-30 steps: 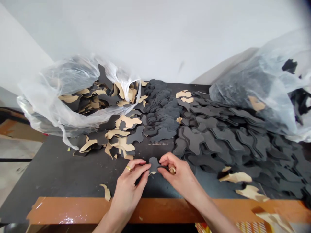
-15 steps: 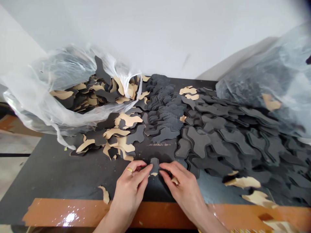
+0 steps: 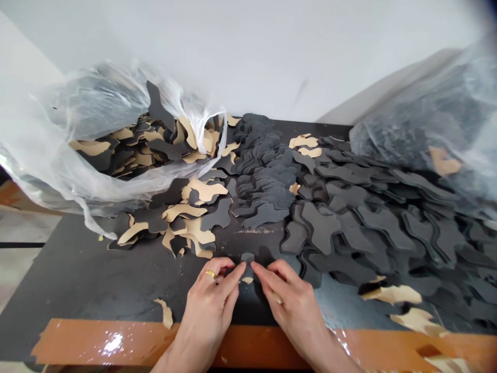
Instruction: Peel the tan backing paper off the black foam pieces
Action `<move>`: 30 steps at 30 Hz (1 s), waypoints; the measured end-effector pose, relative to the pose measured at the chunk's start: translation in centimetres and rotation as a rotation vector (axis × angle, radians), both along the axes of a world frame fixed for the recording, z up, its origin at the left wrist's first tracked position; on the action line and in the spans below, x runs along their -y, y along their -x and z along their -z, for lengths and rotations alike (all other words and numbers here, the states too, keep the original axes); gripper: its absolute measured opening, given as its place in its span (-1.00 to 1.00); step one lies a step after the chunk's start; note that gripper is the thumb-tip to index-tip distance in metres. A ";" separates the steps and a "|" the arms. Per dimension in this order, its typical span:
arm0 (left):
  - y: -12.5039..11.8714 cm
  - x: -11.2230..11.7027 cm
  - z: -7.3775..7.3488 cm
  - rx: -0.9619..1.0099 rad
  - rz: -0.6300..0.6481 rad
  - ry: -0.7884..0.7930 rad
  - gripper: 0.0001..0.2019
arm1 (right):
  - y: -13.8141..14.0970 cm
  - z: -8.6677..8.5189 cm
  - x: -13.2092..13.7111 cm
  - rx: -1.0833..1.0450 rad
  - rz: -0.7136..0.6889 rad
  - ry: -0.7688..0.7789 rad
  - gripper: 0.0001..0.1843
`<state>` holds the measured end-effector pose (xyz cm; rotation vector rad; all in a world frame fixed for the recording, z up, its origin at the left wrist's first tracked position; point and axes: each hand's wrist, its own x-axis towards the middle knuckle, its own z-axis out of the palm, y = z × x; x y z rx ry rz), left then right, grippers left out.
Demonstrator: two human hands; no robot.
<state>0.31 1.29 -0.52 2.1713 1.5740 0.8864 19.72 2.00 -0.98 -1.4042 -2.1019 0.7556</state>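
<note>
Pale wall (image 3: 272, 57) stands behind a dark surface (image 3: 97, 280), where a small dark piece (image 3: 247, 257) lies near the front, between two hands. Left hand (image 3: 207, 305) and right hand (image 3: 293, 305) meet it from either side with their fingertips, covering much of its outline; as for the grip, I can't tell whether they pinch it or only press on it. Something pale shows among the right fingers, too covered to make out. Just nearer than the piece sits a tan scrap (image 3: 247, 280). Beyond, overlapping dark pieces run back in a row (image 3: 264, 178), with stacks (image 3: 320, 225) to its right and loose tan-and-dark pieces (image 3: 190, 217) to its left. An open plastic bag (image 3: 128, 191) partly hides its contents; another bag (image 3: 411, 114), at right, is cut off and cloudy.
</note>
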 end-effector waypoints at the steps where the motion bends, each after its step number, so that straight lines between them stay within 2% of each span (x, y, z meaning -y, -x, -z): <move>1: 0.0 0.0 0.0 -0.003 0.003 0.002 -0.68 | 0.0 0.0 0.0 0.004 -0.001 -0.003 -0.60; 23: -0.3 -0.1 -0.2 -0.112 0.009 -0.043 -0.70 | 0.2 -0.4 -0.2 0.083 -0.005 -0.018 -0.61; 30: -0.7 -0.4 -0.5 -0.194 0.019 -0.040 -0.63 | 0.4 -0.7 -0.4 0.136 -0.004 -0.041 -0.62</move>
